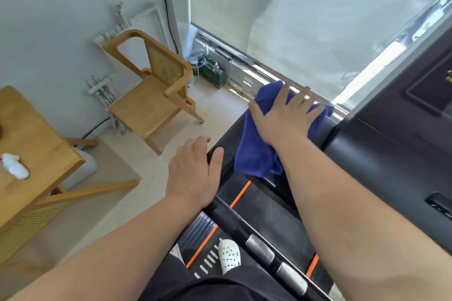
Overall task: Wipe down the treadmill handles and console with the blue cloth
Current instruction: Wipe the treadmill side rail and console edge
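My right hand (286, 115) lies flat with spread fingers and presses the soft blue cloth (252, 154) onto the black treadmill handle (319, 131), at the handle's far end beside the dark console (403, 129). My left hand (193, 173) grips the near end of this handle, with the fingers curled over it.

Light: bright daylight, diffused through the translucent window blind (305, 39); blown-out glare strip at its lower right edge. Shadows: soft, faint beneath the wooden chair (146, 105). Treadmill console (403, 134): dark, low detail. Edges: strong wide-angle curvature. Sharpness: mildly soft throughout.
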